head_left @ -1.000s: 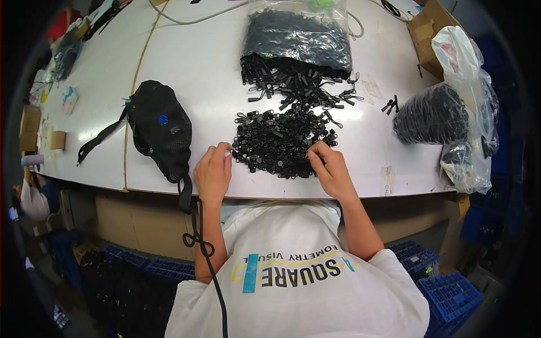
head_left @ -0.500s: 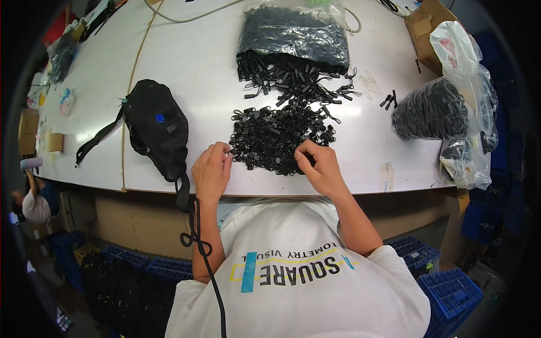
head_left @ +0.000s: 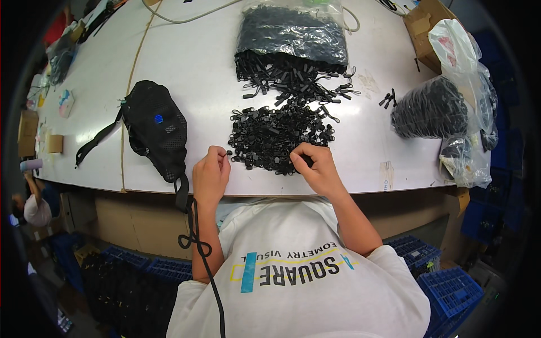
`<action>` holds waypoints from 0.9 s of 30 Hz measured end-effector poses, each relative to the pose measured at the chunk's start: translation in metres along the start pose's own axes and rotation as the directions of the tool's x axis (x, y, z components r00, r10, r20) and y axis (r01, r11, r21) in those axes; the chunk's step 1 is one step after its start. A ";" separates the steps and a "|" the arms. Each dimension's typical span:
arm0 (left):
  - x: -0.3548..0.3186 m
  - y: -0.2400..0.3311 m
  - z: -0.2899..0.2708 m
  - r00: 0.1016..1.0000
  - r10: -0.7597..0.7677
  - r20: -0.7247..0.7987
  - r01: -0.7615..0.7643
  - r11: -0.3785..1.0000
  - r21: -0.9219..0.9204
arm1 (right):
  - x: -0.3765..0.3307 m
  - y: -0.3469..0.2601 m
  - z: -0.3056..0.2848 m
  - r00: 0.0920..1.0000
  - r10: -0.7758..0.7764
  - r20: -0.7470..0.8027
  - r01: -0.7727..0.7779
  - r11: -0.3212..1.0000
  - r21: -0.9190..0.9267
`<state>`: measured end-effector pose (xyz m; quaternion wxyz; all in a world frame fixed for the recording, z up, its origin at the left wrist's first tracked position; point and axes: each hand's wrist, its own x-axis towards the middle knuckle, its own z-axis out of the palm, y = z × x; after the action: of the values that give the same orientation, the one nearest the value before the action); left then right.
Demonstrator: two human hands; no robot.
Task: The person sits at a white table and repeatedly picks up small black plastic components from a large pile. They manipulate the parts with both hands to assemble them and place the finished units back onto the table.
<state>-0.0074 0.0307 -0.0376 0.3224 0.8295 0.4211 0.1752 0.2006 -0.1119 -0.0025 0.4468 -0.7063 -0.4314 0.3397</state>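
Note:
A heap of small black plastic parts [head_left: 276, 135] lies on the white table [head_left: 197, 67] in front of me. My left hand [head_left: 210, 173] rests at the heap's left edge, its fingertips pinched on one small black part [head_left: 227, 153]. At the heap's near right edge, my right hand [head_left: 314, 167] has its fingers curled down onto the parts; whether it grips one is hidden. Behind the heap a clear bag of the same black parts [head_left: 292, 31] spills open toward me.
A black mesh pouch [head_left: 155, 129] with a strap lies left of my hands, its cord hanging over the table edge. At the right stand a bagful of black parts [head_left: 431, 107], white plastic bags [head_left: 459, 48] and a cardboard box [head_left: 425, 22]. Blue crates [head_left: 445, 287] sit under the table.
My right hand slid left along the heap's near edge, closer to the left hand. The left hand stayed at the heap's left side.

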 end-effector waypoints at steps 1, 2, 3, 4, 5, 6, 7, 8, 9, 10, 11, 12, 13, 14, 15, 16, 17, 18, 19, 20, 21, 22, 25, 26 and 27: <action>-0.001 0.003 -0.002 1.000 -0.022 0.021 0.024 0.994 -0.104 | 0.000 0.001 0.001 1.000 -0.017 -0.001 0.017 1.000 -0.023; -0.001 0.009 -0.004 0.999 0.019 0.045 -0.010 0.982 -0.187 | 0.001 0.001 0.002 0.997 -0.073 -0.010 0.072 0.997 -0.028; -0.002 0.017 -0.006 0.996 0.062 0.066 -0.042 0.962 -0.269 | 0.002 0.001 0.004 0.992 -0.128 -0.020 0.128 0.991 -0.033; -0.002 0.024 -0.007 0.991 0.106 0.084 -0.070 0.934 -0.350 | 0.003 0.000 0.005 0.983 -0.183 -0.029 0.182 0.982 -0.039; -0.002 0.029 -0.007 0.982 0.170 0.087 -0.130 0.928 -0.349 | 0.005 -0.002 0.006 0.973 -0.231 -0.012 0.229 0.969 -0.093; -0.003 0.034 -0.006 0.969 0.231 0.088 -0.188 0.919 -0.348 | 0.007 -0.004 0.005 0.961 -0.278 0.011 0.276 0.950 -0.146; -0.004 0.037 -0.004 0.952 0.292 0.090 -0.245 0.905 -0.347 | 0.008 -0.006 0.004 0.946 -0.322 0.036 0.323 0.925 -0.198; -0.004 0.038 -0.001 0.937 0.339 0.079 -0.289 0.884 -0.367 | 0.010 -0.008 0.002 0.934 -0.350 0.072 0.356 0.904 -0.236; -0.004 0.041 0.000 0.925 0.367 0.102 -0.307 0.876 -0.371 | 0.012 -0.009 0.000 0.922 -0.373 0.107 0.388 0.881 -0.271; -0.003 0.045 -0.001 0.911 0.394 0.124 -0.325 0.868 -0.375 | 0.012 -0.010 -0.001 0.908 -0.394 0.144 0.420 0.855 -0.304; -0.002 0.049 -0.001 0.895 0.421 0.146 -0.342 0.859 -0.380 | 0.012 -0.009 -0.002 0.896 -0.412 0.166 0.443 0.844 -0.302; 0.000 0.050 0.001 0.879 0.455 0.141 -0.377 0.845 -0.379 | 0.013 -0.008 -0.002 0.883 -0.430 0.187 0.468 0.831 -0.300; 0.002 0.051 0.002 0.862 0.489 0.135 -0.411 0.829 -0.379 | 0.013 -0.007 -0.003 0.869 -0.448 0.210 0.493 0.818 -0.297; 0.003 0.051 0.003 0.843 0.522 0.130 -0.444 0.813 -0.377 | 0.013 -0.007 -0.003 0.859 -0.451 0.241 0.509 0.800 -0.318; 0.003 0.052 0.003 0.839 0.525 0.144 -0.447 0.815 -0.370 | 0.012 -0.008 -0.004 0.849 -0.452 0.273 0.525 0.782 -0.338; 0.004 0.052 0.003 0.834 0.529 0.158 -0.449 0.817 -0.363 | 0.012 -0.009 -0.005 0.839 -0.452 0.304 0.540 0.762 -0.357; 0.004 0.052 0.003 0.829 0.532 0.171 -0.451 0.818 -0.356 | 0.011 -0.009 -0.007 0.831 -0.446 0.333 0.550 0.749 -0.369; 0.004 0.052 0.003 0.822 0.540 0.178 -0.455 0.812 -0.365 | 0.011 -0.009 -0.008 0.821 -0.442 0.362 0.563 0.735 -0.379; 0.004 0.053 0.003 0.815 0.549 0.184 -0.459 0.806 -0.374 | 0.011 -0.009 -0.009 0.811 -0.437 0.390 0.575 0.720 -0.388; 0.004 0.053 0.002 0.808 0.558 0.190 -0.463 0.800 -0.383 | 0.010 -0.008 -0.009 0.802 -0.430 0.415 0.582 0.718 -0.381; 0.004 0.052 0.003 0.797 0.569 0.202 -0.475 0.797 -0.374 | 0.010 -0.006 -0.009 0.792 -0.423 0.440 0.589 0.716 -0.374; 0.003 0.049 0.005 0.786 0.581 0.214 -0.486 0.793 -0.366 | 0.009 -0.006 -0.009 0.782 -0.416 0.464 0.597 0.714 -0.366; 0.000 0.049 0.005 0.719 0.648 0.251 -0.579 0.758 -0.301 | 0.011 -0.009 -0.015 0.721 -0.332 0.608 0.582 0.767 -0.271; -0.002 0.050 0.004 0.689 0.674 0.264 -0.617 0.738 -0.272 | 0.012 -0.008 -0.015 0.721 -0.316 0.617 0.542 0.812 -0.218; -0.002 0.051 0.003 0.668 0.696 0.263 -0.654 0.718 -0.238 | 0.012 -0.008 -0.015 0.719 -0.301 0.627 0.499 0.851 -0.164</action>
<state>0.0229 0.0056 -0.0045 0.3514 0.9216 0.0108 0.1645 0.2160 -0.1039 0.0090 0.2358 -0.5193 -0.7397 0.3571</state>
